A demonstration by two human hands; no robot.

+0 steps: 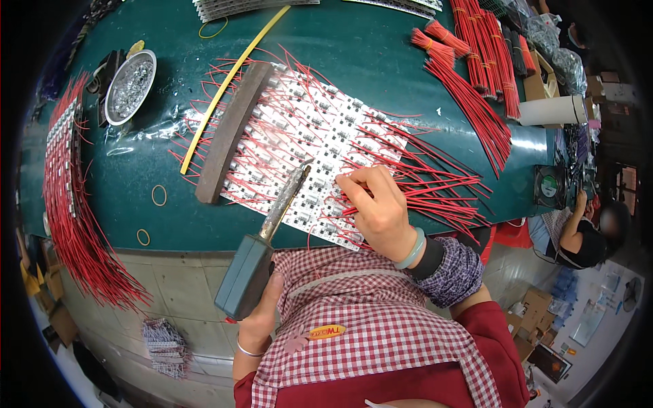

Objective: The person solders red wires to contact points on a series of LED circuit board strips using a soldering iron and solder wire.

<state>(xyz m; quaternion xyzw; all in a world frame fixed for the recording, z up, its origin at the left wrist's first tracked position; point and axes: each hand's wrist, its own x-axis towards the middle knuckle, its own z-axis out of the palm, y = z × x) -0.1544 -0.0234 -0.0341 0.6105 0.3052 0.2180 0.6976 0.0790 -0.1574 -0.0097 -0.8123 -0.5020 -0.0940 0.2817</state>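
In front of me a white panel of small circuit boards (pixel 335 144) lies on the green table, with many thin red wires (pixel 435 194) fixed to it on both sides. My left hand (pixel 264 314) grips the grey-green handle of a soldering iron (pixel 246 272), whose tip rests at or just above the panel's middle. Beside that tip, my right hand (pixel 382 209) is closed in a pinch at the panel, apparently on a red wire; its end is hidden by the fingers. A brown bar (pixel 235 136) lies across the panel's left part.
A yellow strip (pixel 231 80) and a metal bowl (pixel 130 88) lie left of the panel. Wired boards (pixel 64 156) hang over the table's left edge. Red wire bundles (pixel 473 109) and a white roll (pixel 552 111) sit at the right. Another person (pixel 581 231) sits far right.
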